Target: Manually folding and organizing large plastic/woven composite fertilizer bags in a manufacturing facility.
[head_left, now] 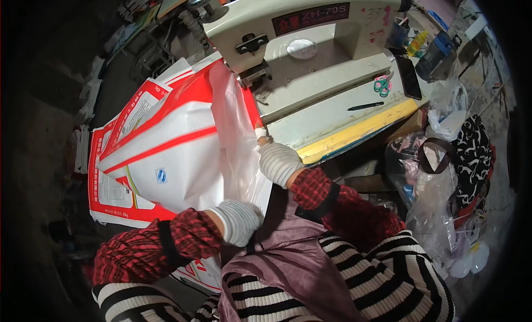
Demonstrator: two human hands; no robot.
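A red-and-white woven sack [183,139] with a clear plastic liner [228,109] lies left of a large cream sewing machine [310,39]. Its upper right edge runs to the machine's needle area [256,78]. My right hand [281,162], in a striped white glove with bare fingertips, closes on the sack's edge just in front of the machine bed. My left hand [237,221], gloved alike, is curled at the sack's near edge by my lap. Its fingers are turned away and partly hidden, so its hold is hard to see.
More sacks [102,172] lie beneath at the left. On the machine table are a black pen [366,106], a small green-and-pink item [382,85], a phone [408,77] and a dark bottle [438,55]. A yellow strip [360,131] lines its front edge. Plastic bags [429,205] hang at right.
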